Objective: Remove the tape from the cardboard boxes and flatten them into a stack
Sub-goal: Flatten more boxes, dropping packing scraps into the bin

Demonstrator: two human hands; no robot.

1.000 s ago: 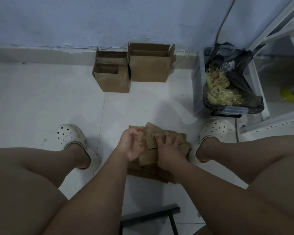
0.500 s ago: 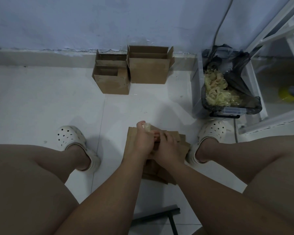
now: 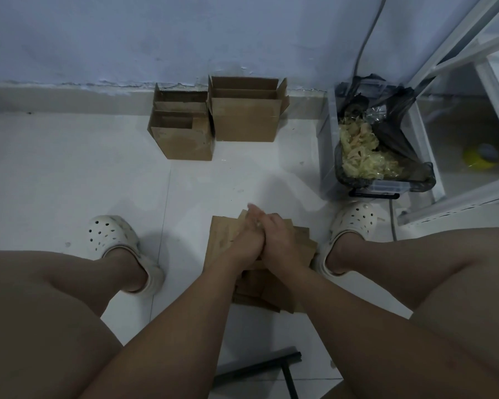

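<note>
Sitting over a white tiled floor (image 3: 69,174), the person keeps a stack of flattened cardboard (image 3: 222,240) between both feet, and every place below is given from that stack. Its near edge runs ragged, with sheets fanned out of line. Left of the stack lies the widest open floor, broken only by the left clog (image 3: 110,234). Right of the stack the room is tight: the right clog (image 3: 355,218) sits just beside the sheets, and past it stands a white shelf frame (image 3: 458,203). Nearer than the stack, a black metal frame (image 3: 260,367) crosses the floor.

Above the stack the 2 hands press together. The left hand (image 3: 247,240) has its fingers nearly straight and together, pointing away from the person. The right hand (image 3: 280,240) curls its fingers against the left. A pale scrap of tape (image 3: 258,224) peeks between them; whether it is clamped cannot be told.

Beyond the stack, 2 open boxes stand against the wall, touching each other. The smaller box (image 3: 185,142) holds another small carton inside; the larger box (image 3: 245,119) shows only its flaps. Beyond and right of the stack, a clear bin (image 3: 386,187) lined with a black bag is heaped with crumpled tape (image 3: 363,159).
</note>
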